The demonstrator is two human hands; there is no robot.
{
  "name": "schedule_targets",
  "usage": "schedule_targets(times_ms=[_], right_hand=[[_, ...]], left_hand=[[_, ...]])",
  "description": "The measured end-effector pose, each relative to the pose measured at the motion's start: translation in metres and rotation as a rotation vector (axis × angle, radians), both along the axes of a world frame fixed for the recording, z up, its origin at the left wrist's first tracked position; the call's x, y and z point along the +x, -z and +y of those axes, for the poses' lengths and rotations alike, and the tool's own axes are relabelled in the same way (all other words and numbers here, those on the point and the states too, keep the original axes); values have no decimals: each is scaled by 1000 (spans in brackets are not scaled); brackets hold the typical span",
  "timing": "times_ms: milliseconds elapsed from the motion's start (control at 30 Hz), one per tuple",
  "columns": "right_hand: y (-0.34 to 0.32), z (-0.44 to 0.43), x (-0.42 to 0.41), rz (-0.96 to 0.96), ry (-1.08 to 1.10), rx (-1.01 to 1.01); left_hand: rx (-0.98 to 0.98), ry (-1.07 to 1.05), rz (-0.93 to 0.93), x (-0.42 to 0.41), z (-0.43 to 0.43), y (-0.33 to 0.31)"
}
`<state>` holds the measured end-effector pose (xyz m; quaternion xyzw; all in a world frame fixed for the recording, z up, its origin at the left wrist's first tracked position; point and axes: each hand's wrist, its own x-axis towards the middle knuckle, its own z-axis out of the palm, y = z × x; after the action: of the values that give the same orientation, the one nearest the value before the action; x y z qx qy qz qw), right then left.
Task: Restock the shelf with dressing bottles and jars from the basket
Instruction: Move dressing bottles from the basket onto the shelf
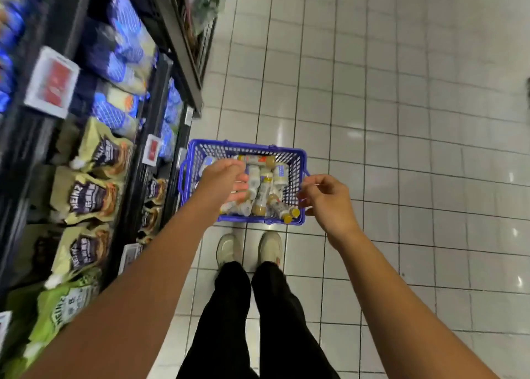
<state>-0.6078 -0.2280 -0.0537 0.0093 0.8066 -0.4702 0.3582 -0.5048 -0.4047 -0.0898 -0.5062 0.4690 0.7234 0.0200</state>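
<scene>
Several dressing bottles (261, 193) lying jumbled in blue basket (296, 160) on floor (401, 120) by shelf (155, 100). Left hand (226, 180) over pile, right hand (329, 200) near rim, both loose-fingered, empty. Tip: grab top bottle by body, not cap.

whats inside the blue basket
Several bottles lie on their sides in the basket, two with yellow caps at the near corner. The left hand hangs over the left part, hiding what lies beneath.
</scene>
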Motion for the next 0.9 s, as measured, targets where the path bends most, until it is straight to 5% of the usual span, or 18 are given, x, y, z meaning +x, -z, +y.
schedule_targets(times_ms=[367,533,700,900], right_hand=[[288,-17,-14,-138,-251,349],[387,-37,-20,-105,-379,515],[449,-57,-26,171,-537,794],[486,-80,-35,-35,-430,898]], left_hand=[[-115,115,-367,11,-15,271],[-380,441,-489,9,-19,373],[-503,771,-635,11,-17,440],[-527,961,-661,20,-21,457]])
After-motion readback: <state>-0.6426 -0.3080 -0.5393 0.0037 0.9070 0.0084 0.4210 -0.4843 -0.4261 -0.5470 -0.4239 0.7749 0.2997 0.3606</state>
